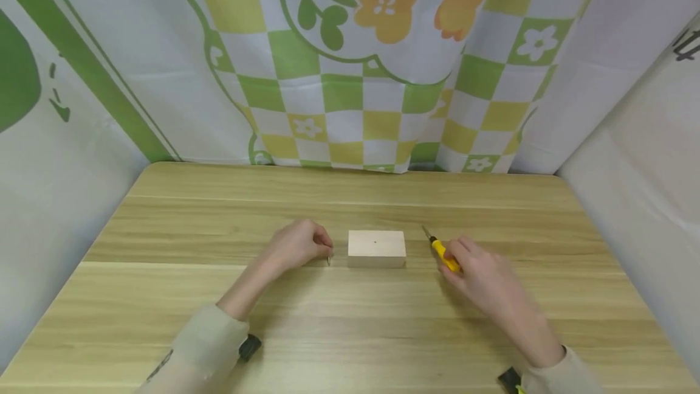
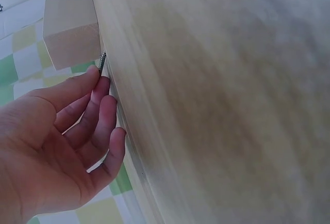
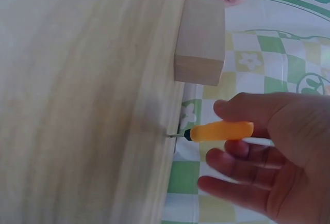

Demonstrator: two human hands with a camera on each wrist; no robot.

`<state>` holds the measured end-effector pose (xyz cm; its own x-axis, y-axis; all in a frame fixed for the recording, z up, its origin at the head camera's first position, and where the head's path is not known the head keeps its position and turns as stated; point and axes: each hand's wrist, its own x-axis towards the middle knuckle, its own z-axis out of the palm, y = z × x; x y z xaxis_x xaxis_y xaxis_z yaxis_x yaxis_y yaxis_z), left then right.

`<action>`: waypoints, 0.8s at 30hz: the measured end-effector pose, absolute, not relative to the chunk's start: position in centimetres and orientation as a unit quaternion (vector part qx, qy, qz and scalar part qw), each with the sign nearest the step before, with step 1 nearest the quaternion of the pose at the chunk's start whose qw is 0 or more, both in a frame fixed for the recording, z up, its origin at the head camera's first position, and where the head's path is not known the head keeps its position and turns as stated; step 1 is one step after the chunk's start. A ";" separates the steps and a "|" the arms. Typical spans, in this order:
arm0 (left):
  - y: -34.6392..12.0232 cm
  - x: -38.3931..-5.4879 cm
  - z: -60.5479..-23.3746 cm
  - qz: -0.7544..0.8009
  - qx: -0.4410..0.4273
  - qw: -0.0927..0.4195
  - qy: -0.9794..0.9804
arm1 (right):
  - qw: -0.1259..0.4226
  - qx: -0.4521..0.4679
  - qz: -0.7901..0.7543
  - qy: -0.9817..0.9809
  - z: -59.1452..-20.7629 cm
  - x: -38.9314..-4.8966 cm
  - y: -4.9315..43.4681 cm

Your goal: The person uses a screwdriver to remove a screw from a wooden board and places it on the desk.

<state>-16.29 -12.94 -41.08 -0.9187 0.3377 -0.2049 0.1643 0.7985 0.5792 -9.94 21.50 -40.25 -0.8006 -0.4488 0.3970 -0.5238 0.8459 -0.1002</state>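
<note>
A pale rectangular wooden block (image 1: 377,249) lies on the table between the two hands, with a small dark dot in its top face. To its left, my left hand (image 1: 299,244) pinches a small metal screw (image 2: 103,61) between thumb and forefinger; the threaded end sticks out past the fingertips, close to the tabletop. On the block's right, my right hand (image 1: 487,272) grips a screwdriver by its yellow handle (image 3: 221,130). The screwdriver's thin metal shaft (image 3: 176,136) slants away from the hand, its tip at or close to the table surface. Neither hand touches the block.
The wood-grain table (image 1: 350,333) stretches around the block and under both forearms. Behind it hangs a checked, flowered curtain (image 1: 350,96), and white cloth (image 1: 651,199) borders the sides. Dark wrist devices (image 1: 250,347) sit at both cuffs.
</note>
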 end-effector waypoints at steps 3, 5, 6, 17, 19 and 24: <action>-12.9 -16.3 -41.0 0.288 0.134 0.152 0.936 | 0.143 0.223 0.106 -0.959 -40.3 -9.8 21.5; -12.9 -16.3 -40.9 0.287 0.134 0.152 0.936 | 0.117 0.206 0.112 -0.965 -40.4 -9.7 21.6; -12.9 -16.3 -40.9 0.287 0.133 0.153 0.936 | 0.106 0.201 0.116 -0.967 -40.4 -9.7 21.6; -12.9 -16.4 -41.1 0.290 0.128 0.162 0.935 | 0.023 0.182 0.174 -0.967 -42.2 -10.7 23.2; -12.9 -16.4 -41.2 0.291 0.126 0.163 0.934 | 0.011 0.179 0.187 -0.966 -42.3 -10.8 23.3; -12.9 -16.5 -41.3 0.288 0.124 0.165 0.935 | -0.036 0.173 0.219 -0.959 -42.4 -11.0 23.6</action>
